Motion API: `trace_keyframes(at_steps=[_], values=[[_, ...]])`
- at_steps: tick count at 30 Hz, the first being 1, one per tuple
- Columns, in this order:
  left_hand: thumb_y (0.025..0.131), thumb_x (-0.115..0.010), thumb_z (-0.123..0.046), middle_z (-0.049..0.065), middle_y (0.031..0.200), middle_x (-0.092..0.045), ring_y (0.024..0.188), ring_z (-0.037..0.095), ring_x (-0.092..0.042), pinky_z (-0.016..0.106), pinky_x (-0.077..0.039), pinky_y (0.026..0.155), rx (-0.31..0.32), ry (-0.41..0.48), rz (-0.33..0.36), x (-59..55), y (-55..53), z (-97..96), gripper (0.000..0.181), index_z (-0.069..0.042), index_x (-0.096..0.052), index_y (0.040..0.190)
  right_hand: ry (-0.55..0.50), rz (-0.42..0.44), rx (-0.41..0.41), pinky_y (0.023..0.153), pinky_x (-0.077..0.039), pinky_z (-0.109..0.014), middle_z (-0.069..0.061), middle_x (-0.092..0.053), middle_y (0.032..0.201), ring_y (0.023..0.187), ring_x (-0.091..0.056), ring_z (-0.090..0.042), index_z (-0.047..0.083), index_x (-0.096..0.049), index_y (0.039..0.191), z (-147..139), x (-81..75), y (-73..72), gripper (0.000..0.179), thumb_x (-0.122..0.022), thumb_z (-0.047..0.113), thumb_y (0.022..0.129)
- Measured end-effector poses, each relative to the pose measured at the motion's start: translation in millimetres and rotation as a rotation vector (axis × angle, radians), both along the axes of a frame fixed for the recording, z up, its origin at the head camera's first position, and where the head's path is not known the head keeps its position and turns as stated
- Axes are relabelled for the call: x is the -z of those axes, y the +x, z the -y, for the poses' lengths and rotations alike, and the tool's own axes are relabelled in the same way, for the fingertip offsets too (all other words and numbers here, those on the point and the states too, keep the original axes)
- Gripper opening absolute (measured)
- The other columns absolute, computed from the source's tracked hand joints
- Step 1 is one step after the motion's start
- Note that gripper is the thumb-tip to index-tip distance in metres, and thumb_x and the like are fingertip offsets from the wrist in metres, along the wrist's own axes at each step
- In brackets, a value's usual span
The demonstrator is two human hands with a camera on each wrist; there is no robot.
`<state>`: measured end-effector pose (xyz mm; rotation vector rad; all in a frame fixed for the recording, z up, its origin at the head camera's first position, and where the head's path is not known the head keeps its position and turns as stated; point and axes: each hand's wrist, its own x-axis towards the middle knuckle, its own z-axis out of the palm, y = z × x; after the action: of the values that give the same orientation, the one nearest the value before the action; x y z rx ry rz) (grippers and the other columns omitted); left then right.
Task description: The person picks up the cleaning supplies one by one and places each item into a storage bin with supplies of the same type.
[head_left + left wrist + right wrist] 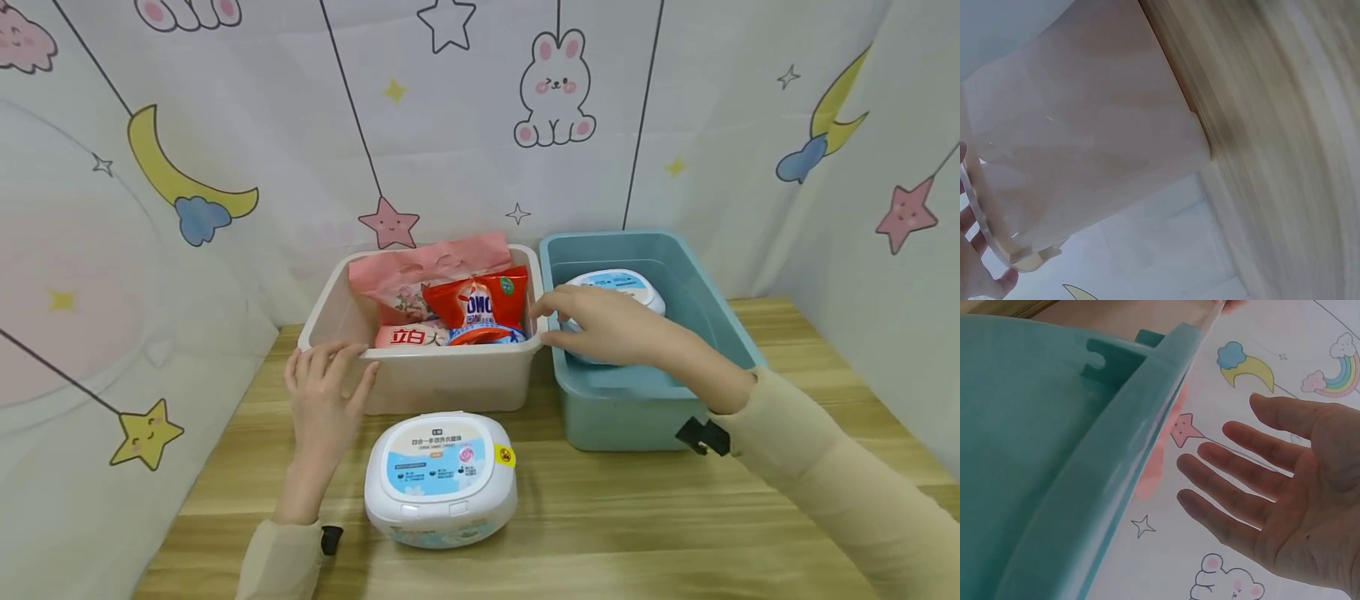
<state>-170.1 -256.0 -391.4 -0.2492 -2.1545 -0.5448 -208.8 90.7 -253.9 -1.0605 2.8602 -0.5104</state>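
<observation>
My left hand (324, 400) is at the front left corner of a white plastic bin (450, 379), fingertips right at its rim and thumb spread apart. In the left wrist view, the fingers (967, 220) show beside the rim. My right hand (611, 325) reaches over a teal bin (637, 421), its fingertips near the white bin's right rim. The right wrist view shows its fingers (1229, 478) spread, with nothing held. Inside the white bin lie a red OMO bag (480, 304) and a pink laundry detergent bag (412, 275).
A white lidded tub (441, 483) with a blue label stands on the wooden table (637, 533), in front of the white bin. A similar tub (618, 283) sits in the teal bin, partly hidden by my right hand. A patterned curtain (465, 125) hangs behind.
</observation>
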Motion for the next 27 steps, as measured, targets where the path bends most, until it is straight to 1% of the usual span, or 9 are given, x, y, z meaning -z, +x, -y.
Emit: trace_keyframes(at_steps=[3, 6, 10, 14, 18, 23, 27], values=[[0.081, -0.075, -0.015, 0.016, 0.107, -0.061, 0.105, 0.035, -0.049, 0.063, -0.02, 0.109, 0.01, 0.006, -0.001, -1.4, -0.2, -0.1, 0.026, -0.006, -0.067, 0.104, -0.003, 0.001, 0.015, 0.084, -0.054, -0.038, -0.004, -0.066, 0.117, 0.103, -0.061, -0.023, 0.017, -0.062, 0.124, -2, 1.3, 2.2, 0.035, -0.065, 0.025, 0.091], [0.081, -0.076, -0.014, 0.015, 0.108, -0.061, 0.104, 0.035, -0.049, 0.062, -0.02, 0.109, 0.01, 0.005, -0.001, -2.4, -0.6, 0.5, 0.026, -0.006, -0.067, 0.105, -0.01, 0.01, 0.022, 0.083, -0.054, -0.037, -0.003, -0.066, 0.117, 0.102, -0.061, -0.022, 0.017, -0.06, 0.126, -4, 2.5, 3.8, 0.036, -0.065, 0.026, 0.091], [0.081, -0.075, -0.014, 0.014, 0.109, -0.061, 0.104, 0.034, -0.049, 0.062, -0.021, 0.108, 0.006, 0.007, -0.001, -3.6, -0.3, 0.5, 0.027, -0.007, -0.067, 0.105, -0.037, 0.02, 0.016, 0.086, -0.054, -0.039, -0.004, -0.064, 0.121, 0.106, -0.061, -0.021, 0.015, -0.059, 0.128, -9, 3.8, 6.0, 0.038, -0.064, 0.025, 0.092], [0.081, -0.075, -0.013, 0.015, 0.109, -0.062, 0.104, 0.035, -0.05, 0.064, -0.022, 0.108, 0.005, 0.011, -0.009, -6.3, 0.2, -0.6, 0.027, -0.006, -0.068, 0.106, -0.095, 0.037, 0.011, 0.09, -0.053, -0.042, -0.006, -0.063, 0.125, 0.11, -0.062, -0.023, 0.011, -0.058, 0.128, -17, 6.1, 8.1, 0.038, -0.064, 0.022, 0.092], [0.081, -0.075, -0.013, 0.015, 0.108, -0.062, 0.103, 0.035, -0.05, 0.064, -0.022, 0.107, 0.003, 0.006, -0.009, -8.7, 0.7, -2.0, 0.026, -0.005, -0.068, 0.105, -0.14, 0.064, 0.027, 0.093, -0.052, -0.045, -0.006, -0.062, 0.128, 0.112, -0.062, -0.024, 0.01, -0.057, 0.129, -27, 11.8, 9.9, 0.039, -0.063, 0.021, 0.093], [0.081, -0.075, -0.013, 0.015, 0.108, -0.061, 0.103, 0.036, -0.05, 0.065, -0.023, 0.107, 0.008, -0.001, -0.004, -9.3, 2.1, -3.8, 0.026, -0.004, -0.068, 0.104, -0.174, 0.051, 0.053, 0.093, -0.052, -0.045, -0.003, -0.061, 0.129, 0.113, -0.062, -0.023, 0.013, -0.057, 0.13, -42, 22.4, 13.7, 0.038, -0.062, 0.025, 0.094], [0.082, -0.075, -0.013, 0.015, 0.108, -0.062, 0.105, 0.036, -0.05, 0.064, -0.023, 0.107, 0.017, -0.003, -0.002, -9.2, 3.6, -4.9, 0.025, -0.004, -0.068, 0.104, -0.221, 0.044, 0.06, 0.092, -0.052, -0.044, -0.005, -0.061, 0.13, 0.113, -0.063, -0.023, 0.014, -0.057, 0.129, -50, 29.3, 18.5, 0.036, -0.061, 0.025, 0.094]])
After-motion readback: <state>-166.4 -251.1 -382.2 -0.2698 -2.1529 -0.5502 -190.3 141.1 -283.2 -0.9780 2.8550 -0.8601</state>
